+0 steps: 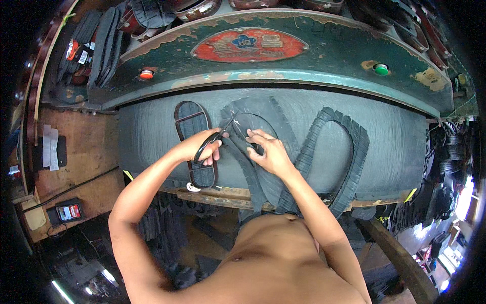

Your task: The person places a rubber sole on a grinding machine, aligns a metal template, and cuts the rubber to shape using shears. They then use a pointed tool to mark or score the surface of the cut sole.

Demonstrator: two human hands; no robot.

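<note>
Grey press bed (395, 137), left hand (202, 147) gripping scissors (215, 139)

Grey press bed (395, 137) — sole-shaped cutting die (195, 147) and rubber offcuts (339, 152) lie on it.

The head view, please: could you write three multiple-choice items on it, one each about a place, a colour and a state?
1. Where does the sole-shaped cutting die lie?
A. left of the hands
B. right of the hands
C. on the floor

2. What colour is the machine's right-hand button?
A. blue
B. green
C. yellow

3. What does the left hand hold?
A. nothing
B. a hammer
C. scissors

Answers: 1 A, it lies on the grey bed beside the left hand. 2 B, it shows green. 3 C, fingers grip the black handles, while the right hand presses the black rubber sheet.
</note>
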